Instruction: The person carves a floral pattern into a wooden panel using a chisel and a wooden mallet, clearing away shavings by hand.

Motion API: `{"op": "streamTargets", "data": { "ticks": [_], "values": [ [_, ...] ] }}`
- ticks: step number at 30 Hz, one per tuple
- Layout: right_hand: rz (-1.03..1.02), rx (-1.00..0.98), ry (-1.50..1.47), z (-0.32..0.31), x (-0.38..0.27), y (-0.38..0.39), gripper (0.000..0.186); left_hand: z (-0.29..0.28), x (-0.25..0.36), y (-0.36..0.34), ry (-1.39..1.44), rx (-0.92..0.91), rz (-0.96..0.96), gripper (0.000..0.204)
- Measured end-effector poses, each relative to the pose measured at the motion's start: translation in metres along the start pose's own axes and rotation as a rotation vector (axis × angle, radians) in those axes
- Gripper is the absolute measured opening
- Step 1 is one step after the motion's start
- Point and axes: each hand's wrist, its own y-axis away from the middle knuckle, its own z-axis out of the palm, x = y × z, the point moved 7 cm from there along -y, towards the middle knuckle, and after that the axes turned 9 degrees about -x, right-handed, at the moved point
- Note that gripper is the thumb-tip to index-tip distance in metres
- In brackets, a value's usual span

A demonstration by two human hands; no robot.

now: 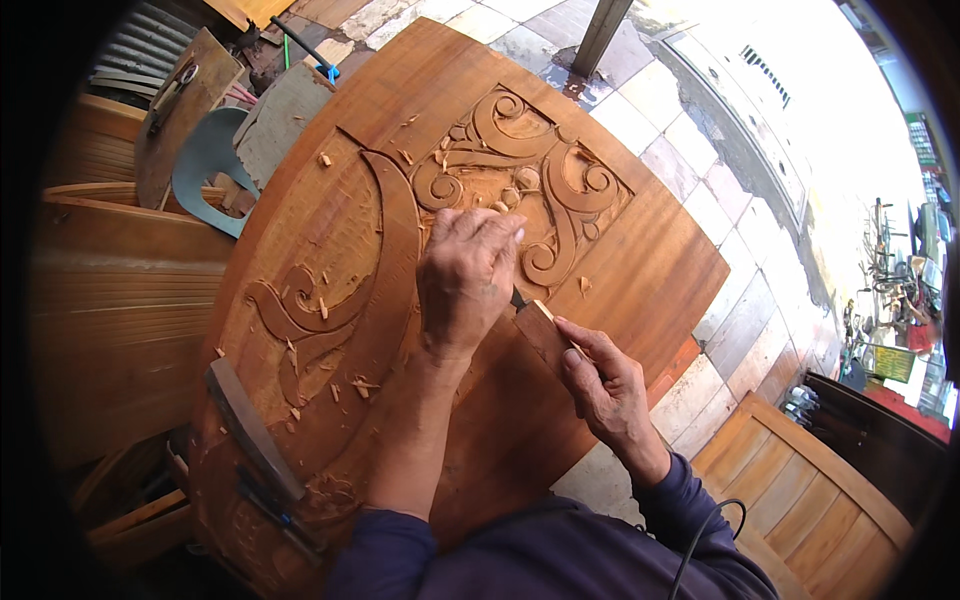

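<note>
two hands share one wooden-handled carving chisel (540,325): the left hand (468,280) clamps low, steadying its blade against the reddish-brown carved scrollwork panel (520,180), while the right hand (605,385) grips the handle to drive it.

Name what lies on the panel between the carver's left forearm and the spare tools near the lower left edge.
Head view: loose wood chips on half-carved scrollwork.

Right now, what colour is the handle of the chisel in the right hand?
Light tan wood; the chisel handle shows best in the head view, held by the right hand.
</note>
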Motion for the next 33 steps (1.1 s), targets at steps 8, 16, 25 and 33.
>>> {"op": "streamTargets", "data": {
  "ticks": [8, 16, 25, 33],
  "values": [
    [-0.145, -0.022, 0.020, 0.007, 0.020, -0.002, 0.037, 0.010, -0.050, -0.016, -0.018, -0.105, 0.011, 0.014],
    [-0.047, -0.044, -0.035, 0.007, 0.028, -0.005, 0.038, 0.013, -0.048, -0.021, -0.064, -0.178, -0.006, 0.012],
    [-0.056, -0.059, -0.123, 0.006, 0.036, -0.008, 0.039, 0.000, -0.069, -0.026, 0.349, -0.211, -0.284, 0.011],
    [-0.130, 0.044, -0.144, 0.011, 0.042, 0.002, 0.041, 0.009, 0.030, 0.033, 0.211, -0.101, 0.278, 0.020]
  ]
}}
